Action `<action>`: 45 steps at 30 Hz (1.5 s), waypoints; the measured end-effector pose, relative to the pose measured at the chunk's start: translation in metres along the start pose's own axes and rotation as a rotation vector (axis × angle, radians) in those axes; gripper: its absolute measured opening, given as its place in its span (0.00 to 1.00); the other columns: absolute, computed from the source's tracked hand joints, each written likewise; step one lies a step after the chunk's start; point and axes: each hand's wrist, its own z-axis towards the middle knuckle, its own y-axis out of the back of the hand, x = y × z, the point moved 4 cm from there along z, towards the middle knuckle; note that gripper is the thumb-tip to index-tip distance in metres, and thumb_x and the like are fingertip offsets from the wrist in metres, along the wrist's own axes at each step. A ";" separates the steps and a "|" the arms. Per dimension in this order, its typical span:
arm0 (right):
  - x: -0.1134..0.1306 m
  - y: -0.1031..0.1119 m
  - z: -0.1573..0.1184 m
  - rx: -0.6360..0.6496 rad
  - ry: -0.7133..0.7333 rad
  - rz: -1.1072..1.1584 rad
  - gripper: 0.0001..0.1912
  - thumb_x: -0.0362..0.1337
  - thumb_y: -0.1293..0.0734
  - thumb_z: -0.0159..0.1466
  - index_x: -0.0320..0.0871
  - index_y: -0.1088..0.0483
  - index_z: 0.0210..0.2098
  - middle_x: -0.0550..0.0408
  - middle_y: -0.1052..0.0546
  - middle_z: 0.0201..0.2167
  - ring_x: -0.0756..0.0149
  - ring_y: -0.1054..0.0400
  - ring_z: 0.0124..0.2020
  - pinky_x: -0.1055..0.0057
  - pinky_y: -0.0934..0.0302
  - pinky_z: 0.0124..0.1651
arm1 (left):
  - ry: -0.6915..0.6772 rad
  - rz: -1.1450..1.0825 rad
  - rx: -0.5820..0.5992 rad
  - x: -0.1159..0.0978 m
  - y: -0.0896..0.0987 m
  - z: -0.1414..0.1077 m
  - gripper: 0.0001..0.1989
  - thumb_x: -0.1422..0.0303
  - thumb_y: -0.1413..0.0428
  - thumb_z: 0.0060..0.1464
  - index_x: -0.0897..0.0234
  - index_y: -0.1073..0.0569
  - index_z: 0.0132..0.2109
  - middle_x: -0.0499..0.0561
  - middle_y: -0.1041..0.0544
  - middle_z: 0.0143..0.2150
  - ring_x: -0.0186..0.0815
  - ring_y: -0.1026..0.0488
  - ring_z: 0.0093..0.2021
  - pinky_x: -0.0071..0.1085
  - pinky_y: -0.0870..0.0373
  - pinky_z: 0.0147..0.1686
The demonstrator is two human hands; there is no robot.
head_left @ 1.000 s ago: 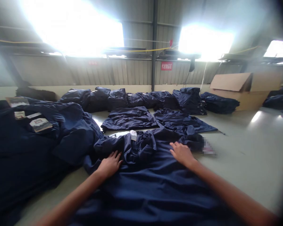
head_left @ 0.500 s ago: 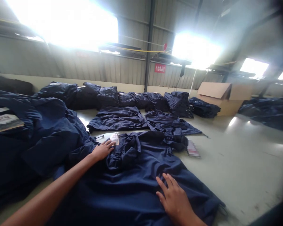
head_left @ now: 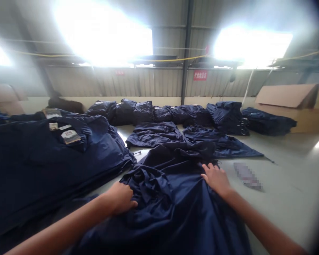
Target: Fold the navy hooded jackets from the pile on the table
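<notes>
Navy garment (head_left: 170, 212), long axis pointing straight ahead; L hand (head_left: 119, 199) grasps bunched folds, R hand (head_left: 216, 180) prob. clutching its edge.

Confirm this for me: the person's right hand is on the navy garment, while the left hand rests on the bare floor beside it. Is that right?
Not quite: the head view shows the left hand on the bunched navy garment, not beside it. The right hand is on that same garment, as you said.
</notes>
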 end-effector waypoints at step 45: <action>0.012 -0.050 -0.086 0.231 -0.003 0.219 0.32 0.56 0.46 0.77 0.55 0.42 0.77 0.38 0.44 0.77 0.40 0.52 0.78 0.29 0.52 0.70 | -0.055 -0.357 -0.433 0.025 -0.080 0.096 0.24 0.61 0.50 0.74 0.44 0.33 0.73 0.48 0.39 0.78 0.54 0.44 0.78 0.52 0.37 0.70</action>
